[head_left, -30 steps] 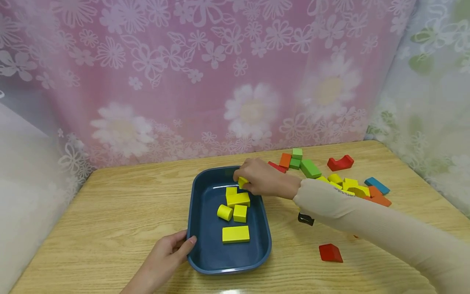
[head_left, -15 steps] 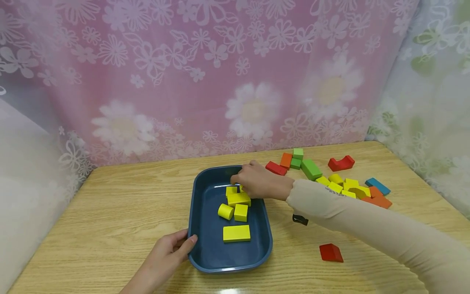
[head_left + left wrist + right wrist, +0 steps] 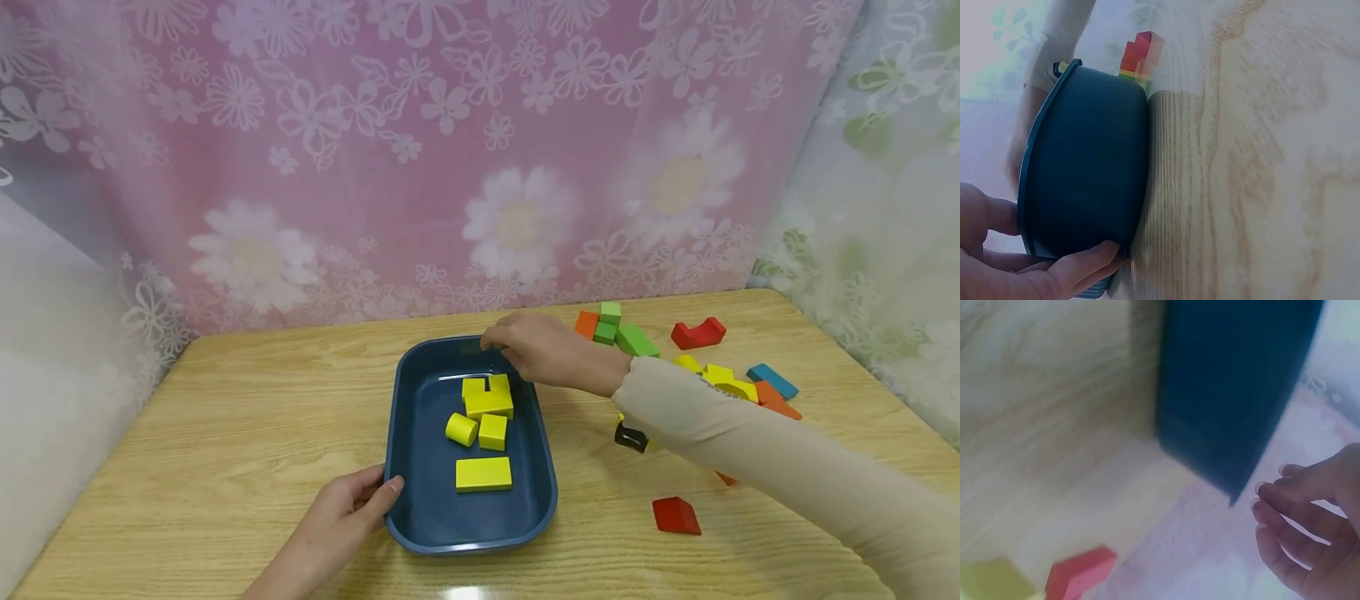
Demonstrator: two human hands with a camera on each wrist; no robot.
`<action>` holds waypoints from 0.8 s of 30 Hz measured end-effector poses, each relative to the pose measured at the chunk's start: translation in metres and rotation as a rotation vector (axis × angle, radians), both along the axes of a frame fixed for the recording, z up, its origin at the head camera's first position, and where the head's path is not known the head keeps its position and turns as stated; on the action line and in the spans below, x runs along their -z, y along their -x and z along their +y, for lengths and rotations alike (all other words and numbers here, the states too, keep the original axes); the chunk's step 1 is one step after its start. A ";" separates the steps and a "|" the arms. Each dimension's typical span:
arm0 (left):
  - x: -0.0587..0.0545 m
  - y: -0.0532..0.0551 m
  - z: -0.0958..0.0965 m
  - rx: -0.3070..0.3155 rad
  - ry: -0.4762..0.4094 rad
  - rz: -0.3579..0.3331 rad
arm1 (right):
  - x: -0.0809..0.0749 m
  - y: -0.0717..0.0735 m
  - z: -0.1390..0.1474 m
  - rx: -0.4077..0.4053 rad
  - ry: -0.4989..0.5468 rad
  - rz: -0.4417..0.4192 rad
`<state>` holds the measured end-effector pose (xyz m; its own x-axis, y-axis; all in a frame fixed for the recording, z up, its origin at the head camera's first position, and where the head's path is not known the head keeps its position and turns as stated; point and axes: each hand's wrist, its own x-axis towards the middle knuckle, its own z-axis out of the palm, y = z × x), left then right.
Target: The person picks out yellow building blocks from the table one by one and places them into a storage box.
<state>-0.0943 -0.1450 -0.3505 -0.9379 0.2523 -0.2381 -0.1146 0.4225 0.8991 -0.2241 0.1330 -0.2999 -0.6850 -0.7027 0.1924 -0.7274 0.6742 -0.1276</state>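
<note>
A dark blue tray (image 3: 427,508) lies on the table in the head view with several yellow toy blocks inside. Among them are a flat rectangular block (image 3: 483,475), a cylinder (image 3: 461,429) and a cube (image 3: 492,432). At its near left side my left hand (image 3: 333,521) grips the rim, thumb over the edge and fingers against the outer wall, as the left wrist view also shows. My right hand (image 3: 543,354) hovers over the far right corner, holding nothing. In the right wrist view its loosely bent fingers (image 3: 1288,537) are apart from the tray wall.
Right of the tray lie loose blocks: green (image 3: 636,340), red (image 3: 697,333), blue (image 3: 772,381) and yellow (image 3: 718,374), partly behind my right sleeve (image 3: 720,433). A red block (image 3: 676,515) sits nearer the front. A pink flowered curtain (image 3: 375,208) hangs along the table's back edge.
My right hand lowered a yellow block into the far right of the tray and let it go. It has since risen slightly up and to the right. The left hand stays on the rim.
</note>
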 end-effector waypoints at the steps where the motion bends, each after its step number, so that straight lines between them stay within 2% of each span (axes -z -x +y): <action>1: 0.000 0.000 0.000 0.001 -0.001 0.006 | -0.003 0.000 0.004 0.015 0.019 0.006; 5: 0.000 0.000 0.000 0.001 -0.011 0.014 | -0.007 -0.002 0.024 0.082 0.060 -0.004; 11: 0.000 0.000 -0.001 0.009 -0.006 0.012 | 0.004 -0.008 0.057 0.116 0.055 0.006; 18: 0.000 0.000 0.000 0.001 0.015 0.012 | 0.013 -0.023 0.097 0.203 0.055 -0.065; 24: -0.001 0.001 0.002 -0.020 0.037 0.009 | 0.019 -0.034 0.116 0.249 0.047 -0.101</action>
<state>-0.0950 -0.1434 -0.3497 -0.9448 0.2250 -0.2384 -0.1150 0.4535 0.8838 -0.1899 0.2488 -0.3191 -0.8531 -0.5018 0.1428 -0.5218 0.8226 -0.2262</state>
